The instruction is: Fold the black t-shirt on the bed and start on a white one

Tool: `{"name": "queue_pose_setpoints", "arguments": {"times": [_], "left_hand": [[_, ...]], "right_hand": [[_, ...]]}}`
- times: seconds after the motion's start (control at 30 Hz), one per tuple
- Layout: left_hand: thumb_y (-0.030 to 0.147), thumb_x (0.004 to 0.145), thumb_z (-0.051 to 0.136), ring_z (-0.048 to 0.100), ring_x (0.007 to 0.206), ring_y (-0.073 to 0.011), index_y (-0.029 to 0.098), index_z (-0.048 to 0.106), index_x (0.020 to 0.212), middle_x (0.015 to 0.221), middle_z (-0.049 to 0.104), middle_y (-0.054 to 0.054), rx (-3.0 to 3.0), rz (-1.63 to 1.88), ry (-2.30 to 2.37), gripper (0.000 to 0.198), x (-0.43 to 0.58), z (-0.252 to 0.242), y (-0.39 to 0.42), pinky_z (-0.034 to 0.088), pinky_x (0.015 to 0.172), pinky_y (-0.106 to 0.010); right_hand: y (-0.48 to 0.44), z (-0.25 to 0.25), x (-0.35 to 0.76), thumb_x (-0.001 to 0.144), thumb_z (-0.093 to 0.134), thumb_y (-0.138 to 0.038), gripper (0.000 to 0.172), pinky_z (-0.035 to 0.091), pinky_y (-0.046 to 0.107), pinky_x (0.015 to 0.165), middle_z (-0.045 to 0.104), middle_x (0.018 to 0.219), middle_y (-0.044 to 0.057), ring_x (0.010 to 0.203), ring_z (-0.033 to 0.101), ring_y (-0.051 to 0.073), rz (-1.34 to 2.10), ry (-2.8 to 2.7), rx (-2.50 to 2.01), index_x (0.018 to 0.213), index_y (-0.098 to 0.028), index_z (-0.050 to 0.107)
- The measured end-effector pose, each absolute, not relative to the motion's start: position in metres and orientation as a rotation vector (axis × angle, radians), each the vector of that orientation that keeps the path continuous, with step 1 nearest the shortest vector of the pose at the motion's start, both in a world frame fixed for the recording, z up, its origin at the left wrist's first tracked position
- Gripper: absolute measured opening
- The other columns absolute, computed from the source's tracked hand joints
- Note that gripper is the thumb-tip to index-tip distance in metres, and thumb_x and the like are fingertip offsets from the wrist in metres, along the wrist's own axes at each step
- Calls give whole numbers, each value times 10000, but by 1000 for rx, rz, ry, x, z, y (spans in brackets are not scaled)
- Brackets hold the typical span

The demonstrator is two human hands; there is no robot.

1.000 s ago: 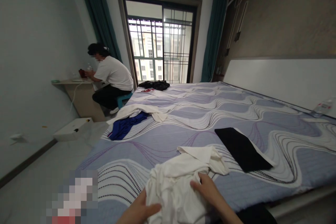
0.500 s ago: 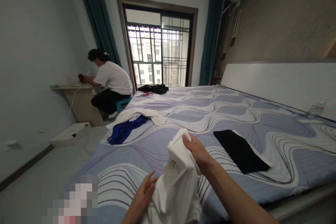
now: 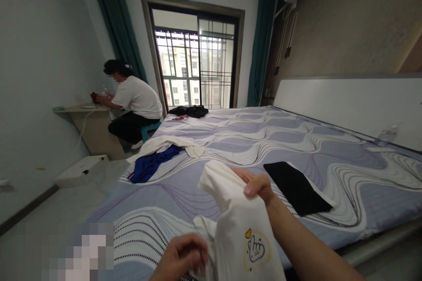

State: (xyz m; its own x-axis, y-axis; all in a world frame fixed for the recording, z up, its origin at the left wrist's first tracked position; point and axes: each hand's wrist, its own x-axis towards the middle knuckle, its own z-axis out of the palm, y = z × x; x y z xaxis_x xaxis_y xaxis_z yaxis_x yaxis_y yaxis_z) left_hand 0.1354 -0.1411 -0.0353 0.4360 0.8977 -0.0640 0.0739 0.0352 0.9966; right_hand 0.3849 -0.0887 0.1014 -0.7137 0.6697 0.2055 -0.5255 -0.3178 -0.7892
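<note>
A white T-shirt [image 3: 240,224] with a small hand-and-heart print hangs in front of me over the near edge of the bed [image 3: 250,145]. My right hand [image 3: 257,184] pinches its upper part and holds it up. Lower down, my left hand [image 3: 183,254] is closed on a bunched bit of the same shirt. A folded black garment [image 3: 296,186] lies flat on the bedspread just right of my right hand.
A white garment [image 3: 171,144] and a blue one [image 3: 150,164] lie crumpled at the bed's left edge, dark clothes [image 3: 191,111] at the far end. Another person [image 3: 135,101] sits at a wall desk [image 3: 82,109]. A white box [image 3: 81,171] sits on the floor.
The white shirt has gone from a heap on the bed to being held up by both hands. It has turned, and its print now faces me. The view shifted slightly right.
</note>
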Motion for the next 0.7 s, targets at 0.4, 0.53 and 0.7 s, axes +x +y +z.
{"name": "queue_pose_setpoints", "arguments": {"times": [0.4, 0.53, 0.7], "left_hand": [[570, 707, 693, 653, 785, -251, 150, 717, 992, 859, 743, -78, 1296, 995, 828, 508, 209, -1, -136, 515, 709, -332], [590, 751, 633, 593, 675, -189, 165, 721, 932, 787, 708, -36, 1333, 877, 991, 471, 169, 36, -143, 460, 601, -271], [545, 773, 619, 509, 593, -151, 208, 663, 725, 650, 586, 6, 1715, 730, 1291, 344, 120, 71, -155, 411, 536, -237]], "right_hand": [[-103, 104, 428, 527, 812, -202, 742, 530, 250, 681, 697, 978, 71, 775, 652, 171, 2095, -1476, -369, 1225, -135, 571], [-103, 103, 462, 637, 761, -257, 480, 490, 251, 713, 705, 917, 19, 794, 636, 171, 1761, -1714, -753, 1098, -169, 658], [-111, 93, 472, 721, 625, -160, 115, 441, 242, 697, 703, 786, 0, 760, 612, 169, 1140, -2094, -1135, 776, -160, 726]]}}
